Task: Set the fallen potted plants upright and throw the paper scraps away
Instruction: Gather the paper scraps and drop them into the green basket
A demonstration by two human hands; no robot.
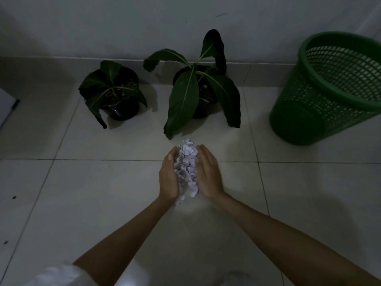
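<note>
Two potted plants stand upright by the wall: a small plant (112, 90) in a black pot on the left and a taller plant (195, 83) with long leaves in the middle. A heap of white paper scraps (186, 168) lies on the tiled floor just in front of the taller plant. My left hand (168, 177) presses against the heap's left side and my right hand (208, 174) against its right side, palms facing each other, so the scraps are squeezed between them. A green mesh bin (329, 91) stands at the far right, its mouth tilted toward me.
The white wall and its skirting run behind the plants. Pale floor tiles spread all around my hands. A white object with a dark edge (8, 104) shows at the far left. Small dark specks (14, 197) dot the floor on the left.
</note>
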